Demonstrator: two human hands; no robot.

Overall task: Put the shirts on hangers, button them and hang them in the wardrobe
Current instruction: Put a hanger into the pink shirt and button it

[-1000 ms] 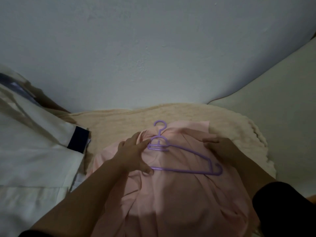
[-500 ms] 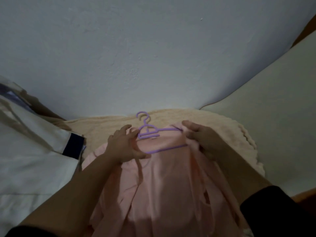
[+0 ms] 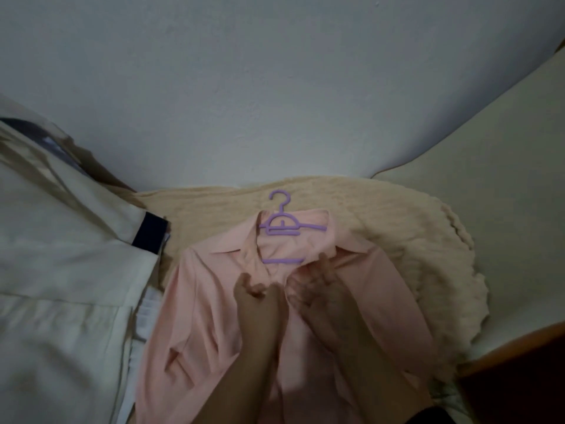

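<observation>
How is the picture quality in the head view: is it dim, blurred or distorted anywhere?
Head view: dim, no glare; both hands, left hand and right hand, are motion-blurred on the pink shirt; the purple hanger is fairly sharp; wide-angle bending curves the wall edge.

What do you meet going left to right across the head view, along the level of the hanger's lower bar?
white shirt → its dark cuff → pink shirt → purple hanger → cream knitted blanket → pale mattress surface
</observation>
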